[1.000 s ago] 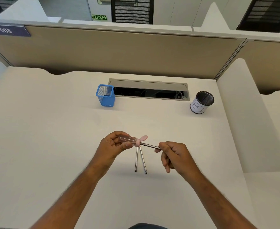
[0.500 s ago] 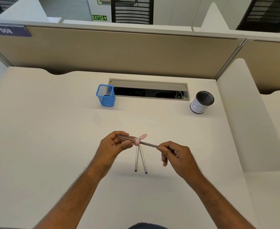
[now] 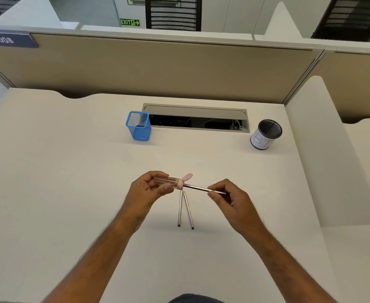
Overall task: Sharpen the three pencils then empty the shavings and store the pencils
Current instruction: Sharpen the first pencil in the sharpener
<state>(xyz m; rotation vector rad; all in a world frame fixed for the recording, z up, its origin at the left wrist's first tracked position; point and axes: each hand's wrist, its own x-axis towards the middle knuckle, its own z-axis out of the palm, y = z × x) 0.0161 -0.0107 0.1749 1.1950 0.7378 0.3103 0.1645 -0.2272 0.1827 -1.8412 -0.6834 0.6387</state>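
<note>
My left hand [image 3: 145,191] grips a clear tube-shaped sharpener [image 3: 168,181] with a pink cap end, held just above the desk. A silver pencil [image 3: 198,188] is pushed into the pink end, and my right hand [image 3: 230,199] pinches its other end. Two more silver pencils [image 3: 185,209] lie on the desk right below, forming a narrow V with their far ends under the sharpener. A blue mesh square cup [image 3: 138,125] stands at the back centre-left. A black mesh round cup [image 3: 266,134] with a white paper label stands at the back right.
An open cable slot [image 3: 196,119] runs along the back of the white desk [image 3: 70,182] between the two cups. A beige partition wall [image 3: 157,68] closes the back, and a white side panel [image 3: 328,154] rises on the right.
My right hand's fingers have shifted on the pencil, as if turning it in the sharpener. The left hand and the two lying pencils have stayed put.
</note>
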